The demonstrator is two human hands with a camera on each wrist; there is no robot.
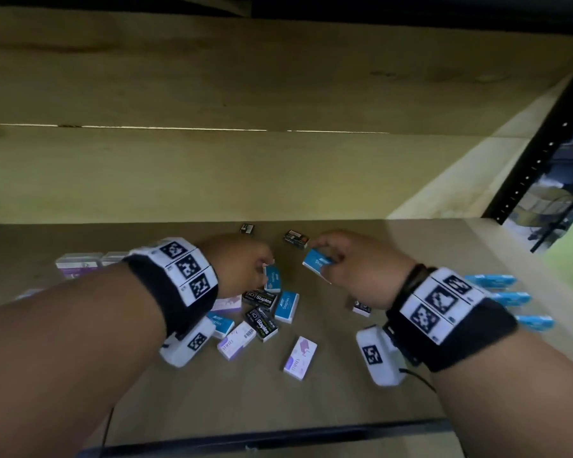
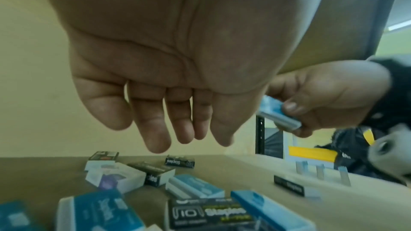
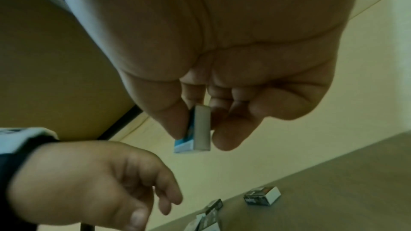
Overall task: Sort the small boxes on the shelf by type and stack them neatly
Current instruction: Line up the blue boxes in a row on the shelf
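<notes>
Small staple boxes lie scattered on the brown shelf board (image 1: 328,411): blue ones (image 1: 286,307), black ones (image 1: 260,297) and white-purple ones (image 1: 300,358). My right hand (image 1: 328,259) pinches a blue box (image 1: 315,260) between thumb and fingers, lifted above the board; the right wrist view shows that box (image 3: 199,129) end-on. My left hand (image 1: 266,264) hovers over the pile with its fingers (image 2: 155,136) hanging straight and holding nothing, right by another blue box (image 1: 272,278). Whether it touches that box is unclear.
White-purple boxes (image 1: 78,264) are grouped at the left, and blue boxes (image 1: 510,297) stand in a row at the right. Two black boxes (image 1: 296,239) lie near the back wall. A black perforated post (image 1: 543,153) rises at the right. A dark rail (image 1: 278,434) edges the shelf front.
</notes>
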